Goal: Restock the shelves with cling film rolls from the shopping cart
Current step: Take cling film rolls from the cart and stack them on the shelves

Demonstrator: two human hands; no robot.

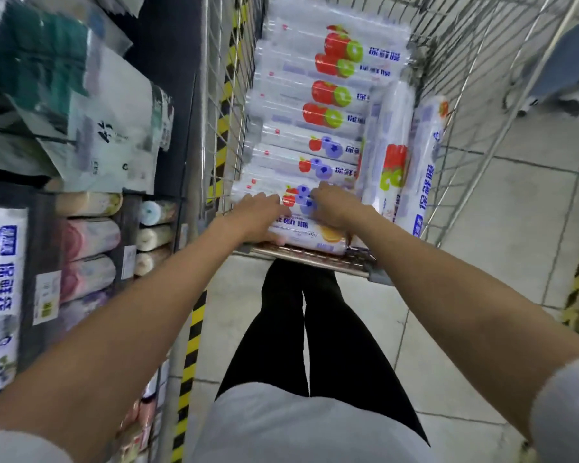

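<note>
Nearest cling film roll (310,243) was clasped by left grip (259,213) and right grip (331,208), fingers curled over it; judged light, stiff-cored, slick-wrapped, best taken mid-length between them.

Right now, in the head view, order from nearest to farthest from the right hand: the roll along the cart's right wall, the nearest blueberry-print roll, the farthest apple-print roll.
1. Nearest blueberry-print roll, under the right hand.
2. Roll along the right wall, to its right.
3. Farthest apple-print roll, at the cart's far end.
</note>
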